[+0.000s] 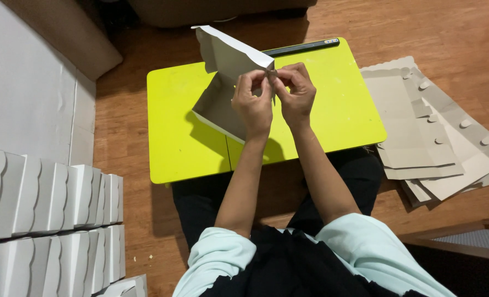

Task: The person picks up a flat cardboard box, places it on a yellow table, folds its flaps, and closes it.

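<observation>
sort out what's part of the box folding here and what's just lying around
In use: half-folded box, left hand, right hand, yellow-green table, flat blanks, finished boxes.
Lying about: dark pen, brown cushion.

My low lime-green table stands on the brown wooden floor, with rows of finished white scallop-edged boxes at my left, a fanned pile of flat grey cardboard blanks at my right, and a long black pen-like bar lying along the table's far edge.

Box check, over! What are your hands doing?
Left hand and right hand both pinch the white box corner. Box on yellow table. Nothing blocking.
</observation>
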